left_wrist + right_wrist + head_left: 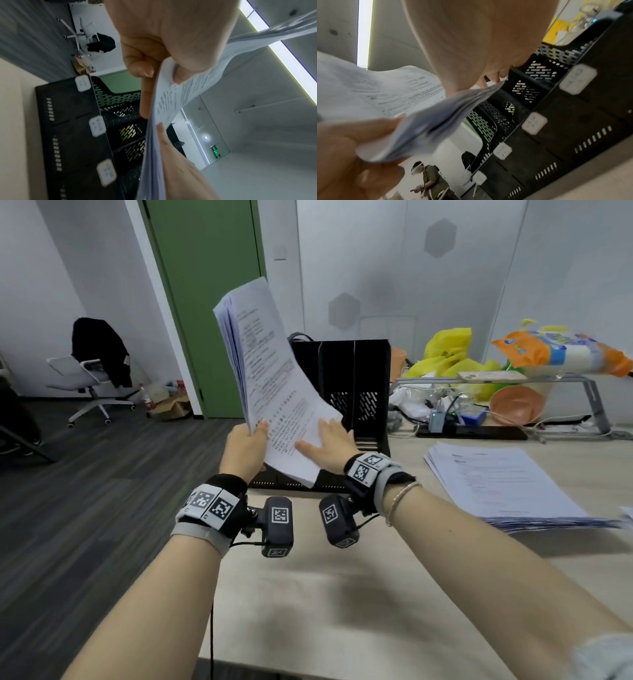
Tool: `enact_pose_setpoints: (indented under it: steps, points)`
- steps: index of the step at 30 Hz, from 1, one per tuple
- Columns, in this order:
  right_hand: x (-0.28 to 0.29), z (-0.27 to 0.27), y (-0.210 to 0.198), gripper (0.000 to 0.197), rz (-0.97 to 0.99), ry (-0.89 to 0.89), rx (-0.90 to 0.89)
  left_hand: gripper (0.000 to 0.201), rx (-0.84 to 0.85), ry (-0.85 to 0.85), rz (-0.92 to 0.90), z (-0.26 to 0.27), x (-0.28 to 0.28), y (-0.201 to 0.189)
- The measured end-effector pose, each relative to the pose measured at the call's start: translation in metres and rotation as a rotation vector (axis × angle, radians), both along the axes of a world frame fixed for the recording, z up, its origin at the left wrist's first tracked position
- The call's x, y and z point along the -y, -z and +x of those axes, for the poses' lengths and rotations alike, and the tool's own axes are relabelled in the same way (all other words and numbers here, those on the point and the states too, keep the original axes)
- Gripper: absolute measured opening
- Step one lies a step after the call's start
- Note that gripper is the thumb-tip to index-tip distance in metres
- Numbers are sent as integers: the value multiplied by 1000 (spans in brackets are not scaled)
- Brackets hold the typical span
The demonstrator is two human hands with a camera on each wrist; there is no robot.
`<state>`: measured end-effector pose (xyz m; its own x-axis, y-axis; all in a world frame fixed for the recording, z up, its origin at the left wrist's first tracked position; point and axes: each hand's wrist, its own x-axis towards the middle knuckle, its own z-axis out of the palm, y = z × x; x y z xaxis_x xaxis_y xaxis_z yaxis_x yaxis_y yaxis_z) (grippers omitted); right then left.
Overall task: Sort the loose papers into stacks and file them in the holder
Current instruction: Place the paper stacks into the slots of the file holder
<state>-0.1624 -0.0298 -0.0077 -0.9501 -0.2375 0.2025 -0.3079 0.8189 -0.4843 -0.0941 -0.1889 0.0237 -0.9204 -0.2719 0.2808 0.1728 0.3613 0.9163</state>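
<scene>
Your left hand [245, 445] pinches paper stack [270, 378] above holder [356, 392]; right hand [329, 445] flat, steadying. Splayed sheets may snag dividers.

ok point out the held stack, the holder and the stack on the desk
held stack [274, 378], head view, printed top sheet
holder [371, 361], head view, back wall
desk stack [507, 484], head view, top sheet

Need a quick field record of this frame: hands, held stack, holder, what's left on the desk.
left hand: grips the held stack at its lower left edge, thumb on top
right hand: flat, fingers straight, on the front sheet
held stack: lifted, tilted upright in front of the holder
holder: black, on the desk; slots in view look empty
second stack: lies flat on the desk, to the right
</scene>
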Motion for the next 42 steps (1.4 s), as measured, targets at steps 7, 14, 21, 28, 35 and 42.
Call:
enact_pose_setpoints:
  steps: [7,14,21,28,35,42]
  points:
    - [54,-22,-9,76,-61,-208,103,35,-44,-216,-103,-22,22,-13]
    - [87,-56,-18,61,-33,-285,93,41,-65,-367,-292,-54,37,-24]
    - [94,-86,-14,48,-81,-352,173,39,-1,-418,-528,-96,40,-27]
    - [85,-107,-1,57,-122,-344,160,39,26,-356,-680,-123,33,-18]
    - [74,-107,5,71,-108,-346,231,35,123,-261,-790,-141,26,11]
    - [61,-104,6,89,-268,-359,317,29,202,-75,-794,-156,27,41]
